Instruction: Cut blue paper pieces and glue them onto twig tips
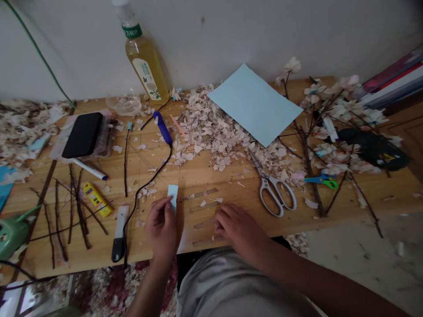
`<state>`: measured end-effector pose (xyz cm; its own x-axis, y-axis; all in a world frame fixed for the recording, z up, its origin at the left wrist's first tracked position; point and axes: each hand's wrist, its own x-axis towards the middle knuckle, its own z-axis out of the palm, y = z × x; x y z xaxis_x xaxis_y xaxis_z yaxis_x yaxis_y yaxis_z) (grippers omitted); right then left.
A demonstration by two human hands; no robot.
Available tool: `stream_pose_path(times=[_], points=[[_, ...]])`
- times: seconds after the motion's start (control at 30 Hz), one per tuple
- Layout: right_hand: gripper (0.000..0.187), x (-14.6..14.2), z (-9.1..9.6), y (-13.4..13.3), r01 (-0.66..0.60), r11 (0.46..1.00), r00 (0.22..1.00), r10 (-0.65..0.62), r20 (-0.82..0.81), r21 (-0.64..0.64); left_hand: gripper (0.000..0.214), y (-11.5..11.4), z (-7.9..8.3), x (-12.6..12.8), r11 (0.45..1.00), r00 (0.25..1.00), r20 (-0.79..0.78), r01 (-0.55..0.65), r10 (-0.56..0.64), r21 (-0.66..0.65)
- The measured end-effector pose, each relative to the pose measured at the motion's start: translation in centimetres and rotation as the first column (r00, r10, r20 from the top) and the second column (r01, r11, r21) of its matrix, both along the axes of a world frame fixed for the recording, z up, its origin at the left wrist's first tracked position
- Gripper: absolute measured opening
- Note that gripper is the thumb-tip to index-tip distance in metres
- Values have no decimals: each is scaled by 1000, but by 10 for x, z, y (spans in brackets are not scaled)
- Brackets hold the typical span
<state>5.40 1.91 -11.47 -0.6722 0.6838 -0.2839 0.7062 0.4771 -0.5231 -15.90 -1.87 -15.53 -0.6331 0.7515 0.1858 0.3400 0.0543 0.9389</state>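
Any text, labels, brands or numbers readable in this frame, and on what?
None can be read.
Oil bottle: green neck band and front label carry print, too blurred to read.
Yellow packet: printing, too small to read.
Black object at right: yellow mark, unreadable.
Small blue paper piece held by the left hand: blank.

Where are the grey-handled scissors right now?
In the head view, the scissors lie flat on the wooden table, right of centre, just beyond the right hand and below the light blue paper sheet.
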Motion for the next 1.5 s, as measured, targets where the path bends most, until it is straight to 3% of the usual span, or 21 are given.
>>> stream_pose_path(times=[0.2, 0.33, 0.43, 0.53, 0.63, 0.73, 0.87, 1.03, 1.2, 1.5], points=[[19, 3, 0, 8, 2, 997, 996, -8, -87, -78, 20, 0, 0, -1, 1000, 999, -18, -27, 27, -14], [22, 19, 12, 35, 165, 969, 950, -206, -234, -182, 19, -1, -4, -2, 1000, 1000, -13, -17, 17, -15], [19, 38, 25, 51, 255, 936, 920, -312, -236, -241, 19, -1, -6, -3, 1000, 1000, -10, -3, 3, -14], [16, 55, 31, 48, 246, 918, 936, -309, -171, -312, 19, -2, -6, -3, 1000, 1000, 6, -3, 4, -22], [15, 61, 25, 33, 230, 900, 946, -296, -132, -369, 17, -1, -5, -3, 1000, 1000, 11, 3, -3, -19], [16, 53, 16, 20, 155, 920, 958, -229, -172, -360, 15, 1, -3, -2, 1000, 1000, 11, 6, -6, -7], [17, 28, 13, 23, -42, 980, 984, 8, -177, -193, 16, 2, -2, -1, 1000, 1000, -5, -7, 7, -11], [9, 11, 14, 38, -289, 957, 956, 286, -67, -31, 18, 2, -1, -1, 1000, 1000, -7, -13, 13, -26], [7, 10, 13, 42, -359, 933, 930, 355, -96, -26, 18, 1, -1, -1, 1000, 1000, 1, -6, 6, -18], [6, 9, 9, 40, -350, 937, 934, 348, -86, -10, 20, -1, -4, -3, 999, 1000, -7, 19, -19, -27]])
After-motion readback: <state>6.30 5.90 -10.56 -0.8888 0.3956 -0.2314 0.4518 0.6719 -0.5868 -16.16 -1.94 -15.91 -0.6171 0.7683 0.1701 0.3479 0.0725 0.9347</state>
